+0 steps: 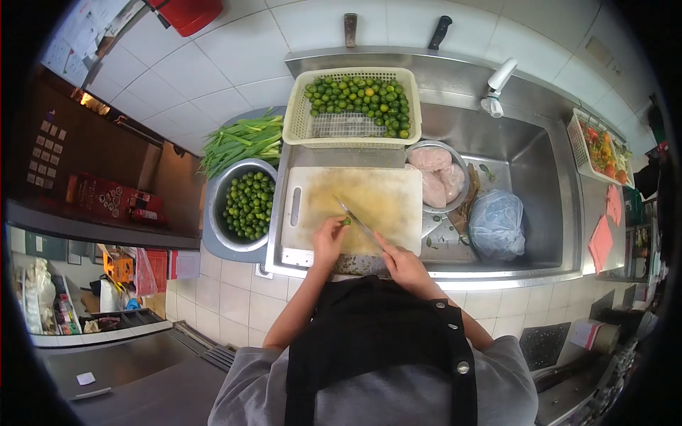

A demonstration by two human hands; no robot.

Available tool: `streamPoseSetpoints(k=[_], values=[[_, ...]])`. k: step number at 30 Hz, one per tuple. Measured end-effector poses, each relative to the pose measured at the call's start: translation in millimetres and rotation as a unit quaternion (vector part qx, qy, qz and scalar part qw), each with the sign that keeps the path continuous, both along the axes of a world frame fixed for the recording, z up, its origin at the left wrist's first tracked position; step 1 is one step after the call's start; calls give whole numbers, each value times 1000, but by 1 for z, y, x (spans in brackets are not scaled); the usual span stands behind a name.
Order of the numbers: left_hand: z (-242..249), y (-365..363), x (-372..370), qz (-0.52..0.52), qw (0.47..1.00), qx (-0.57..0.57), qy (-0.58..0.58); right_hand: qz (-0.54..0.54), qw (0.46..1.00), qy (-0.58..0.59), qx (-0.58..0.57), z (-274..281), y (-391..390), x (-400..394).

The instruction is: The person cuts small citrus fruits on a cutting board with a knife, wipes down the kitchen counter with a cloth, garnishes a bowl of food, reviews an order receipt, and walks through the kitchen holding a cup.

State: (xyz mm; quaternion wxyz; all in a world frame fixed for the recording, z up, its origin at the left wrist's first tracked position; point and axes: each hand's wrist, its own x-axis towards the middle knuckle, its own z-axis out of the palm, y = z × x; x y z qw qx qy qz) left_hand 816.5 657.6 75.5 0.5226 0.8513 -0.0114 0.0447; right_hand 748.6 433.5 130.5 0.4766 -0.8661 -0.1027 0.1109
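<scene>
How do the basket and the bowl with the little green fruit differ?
The basket is rectangular, the bowl round. The basket is pale and perforated; the bowl is shiny metal with solid walls. Part of the basket's floor lies bare, while none shows in the bowl. Both hold plenty of green fruit.

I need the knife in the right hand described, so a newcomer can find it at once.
Left of the steel sink in the picture lies a white cutting board. There, the right hand holds the knife close to a small green fruit. Unlike the brown handle and black handle at the tiled wall, this knife shows its blade.
</scene>
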Motion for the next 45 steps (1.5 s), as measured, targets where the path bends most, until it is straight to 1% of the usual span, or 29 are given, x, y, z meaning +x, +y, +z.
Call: streamPoseSetpoints(k=[2, 4, 5, 7, 8, 10, 11, 13, 14, 16, 17, 18, 19, 21, 24, 26, 28, 29, 31, 32, 35, 37, 38, 40, 41, 42, 43, 44, 45], values=[[-8, 1, -1, -9, 1000, 2, 6, 6, 1000, 10, -11, 3, 0, -2], [-3, -3, -1, -2, 996, 2, -84, 13, 999, 19, -24, 7, 0, -3], [-1, -4, 0, -7, 996, 0, -84, 16, 999, 20, -35, 10, -1, -3], [-2, -3, -2, -5, 994, 55, -98, 11, 998, 23, -51, 11, -4, -5], [-3, -4, -2, -12, 994, 50, -99, 15, 999, 13, -50, 8, -4, -6], [-6, -5, -2, 7, 993, 70, -94, 7, 998, 3, -56, 8, -4, -7], [-7, -4, -1, 1, 983, 121, -136, 14, 998, 4, -58, 10, -4, -8], [-11, -6, -3, 12, 987, 111, -115, 25, 997, 11, -73, 7, -6, -8], [-15, -6, -3, 18, 993, 80, -82, 1, 996, 15, -84, 6, -6, -9], [-20, -8, -3, -10, 993, 67, -96, 23, 998, -10, -61, 5, -5, -9], [-24, -8, -3, 4, 994, 49, -101, 4, 998, -7, -69, 7, -6, -8], [-27, -8, -3, 20, 994, 34, -105, 15, 998, 2, -64, 11, -6, -6], [-28, -9, -4, 7, 994, 28, -103, 30, 998, 11, -59, 13, -5, -6], [-29, -9, -3, 27, 996, -9, -83, 25, 997, 13, -66, 15, -4, -4], [-33, -7, -2, 20, 994, 12, -105, 25, 998, 25, -60, 14, 0, 1], [-39, -6, -2, 14, 994, -3, -107, 24, 998, 35, -49, 7, 3, 4], [-33, -6, -2, 14, 994, 10, -104, 15, 1000, -6, -11, -5, 9, 8], [-33, -6, -2, 14, 994, 8, -105, 15, 1000, -7, -13, -10, 12, 9], [-34, -7, -2, 17, 996, -35, -85, 12, 1000, 7, -10, -10, 14, 12], [-34, -7, -2, 16, 996, -37, -85, 10, 1000, 8, -12, -11, 15, 14], [-27, -7, -1, 9, 996, -15, -91, 16, 1000, 11, -9, -13, 16, 17], [-16, -8, -3, -3, 995, 42, -92, 18, 1000, -1, -9, -21, 21, 22], [-14, -9, -3, 13, 994, 50, -92, 34, 999, -2, -3, -25, 24, 24], [-13, -10, -3, 16, 997, 9, -76, 13, 999, 31, -27, -31, 24, 25], [-12, -12, -2, 14, 995, 23, -99, 11, 999, 48, 1, -21, 23, 26], [-10, -13, 0, 12, 992, 39, -121, 11, 994, 103, -18, -11, 21, 27], [-13, -12, 0, 5, 993, 60, -105, 0, 997, 82, -7, -16, 19, 25], [-13, -10, 1, -4, 993, 78, -88, -16, 998, 58, 10, -9, 16, 26], [-10, -8, -1, 22, 992, 88, -83, -36, 998, 37, 28, -3, 13, 26]])
